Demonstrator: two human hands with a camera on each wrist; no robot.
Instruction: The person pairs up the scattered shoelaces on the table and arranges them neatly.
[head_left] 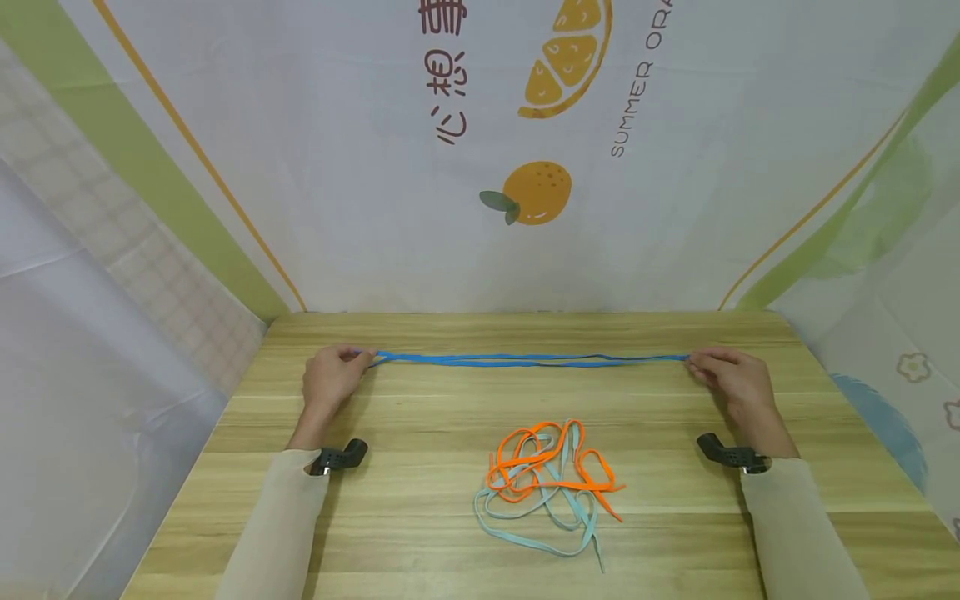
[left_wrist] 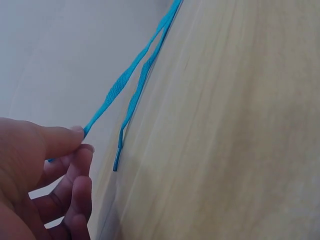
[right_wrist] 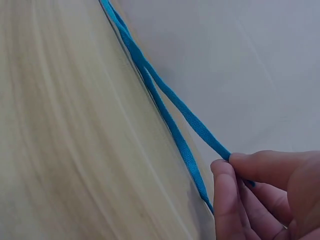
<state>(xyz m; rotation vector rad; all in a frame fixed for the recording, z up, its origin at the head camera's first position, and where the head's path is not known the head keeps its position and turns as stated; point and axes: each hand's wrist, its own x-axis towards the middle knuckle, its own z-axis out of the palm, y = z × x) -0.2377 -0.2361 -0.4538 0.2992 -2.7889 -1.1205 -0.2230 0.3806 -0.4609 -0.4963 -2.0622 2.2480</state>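
Blue lace (head_left: 517, 363) stretches between left hand (head_left: 335, 381) and right hand (head_left: 738, 383), each pinching it.

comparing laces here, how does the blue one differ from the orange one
The blue lace stretches nearly straight in two strands; the orange lace lies in a looped tangle with a pale lace. The left hand and right hand pinch the blue lace, while the orange lace rests untouched on the table. Both are thin and flat.
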